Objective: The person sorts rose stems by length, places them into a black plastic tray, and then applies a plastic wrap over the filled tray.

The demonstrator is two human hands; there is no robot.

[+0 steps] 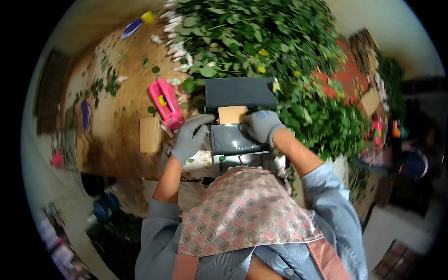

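In front of me stands a dark stand made of a black rear panel (241,92) and a glossy black front block (238,139). A tan cardboard piece (232,115) sits in the gap between them, with a bit of pink beside its left edge. My left hand (190,136), in a grey glove, is at the left side of the gap, thumb and fingers apart. My right hand (264,126), gloved too, rests with bent fingers at the cardboard's right edge, over the front block. Its fingertips are partly hidden, so its grip is unclear.
A pink tape dispenser (167,104) and a stack of tan cardboard (150,135) lie left on the wooden table (119,147). Leafy stems (252,38) are heaped behind, with white-wrapped heads (178,52) along their left end. More foliage (322,122) lies right. Purple-handled tools (132,28) lie farther off.
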